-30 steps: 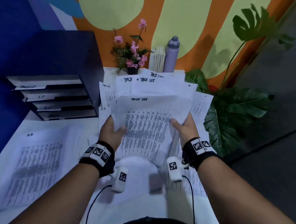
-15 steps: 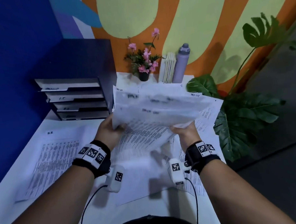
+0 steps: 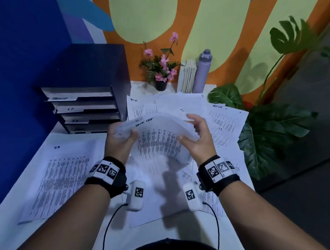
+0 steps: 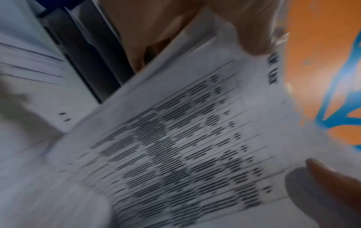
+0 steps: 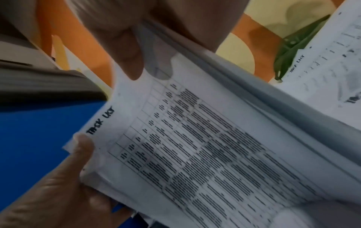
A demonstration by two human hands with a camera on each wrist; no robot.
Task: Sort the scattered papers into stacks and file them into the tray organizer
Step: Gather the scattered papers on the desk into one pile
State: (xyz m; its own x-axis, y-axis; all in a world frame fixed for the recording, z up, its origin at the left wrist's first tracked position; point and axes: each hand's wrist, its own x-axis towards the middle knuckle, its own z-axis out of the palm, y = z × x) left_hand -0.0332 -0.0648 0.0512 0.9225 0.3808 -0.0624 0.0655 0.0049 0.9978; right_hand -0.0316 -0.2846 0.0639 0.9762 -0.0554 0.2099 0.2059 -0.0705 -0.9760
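Item: sheaf of papers (image 3: pixel 161 138) headed "TASK LIST", which we are holding bowed above the middle of the bench (image 3: pixel 115 231). Our left hand (image 3: pixel 120 143) is gripping its left edge, fingers curled round it; our right hand (image 3: pixel 198 140) is pinching its right edge. Tray organizer (image 3: pixel 88 101), four labelled trays, is standing far left. Scattered sheets (image 3: pixel 225 121) are lying beyond; an "HR" sheet (image 3: pixel 57 181) is lying near left.

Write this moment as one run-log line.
left hand: grips TASK LIST stack | right hand: grips same stack | tray organizer: not reached
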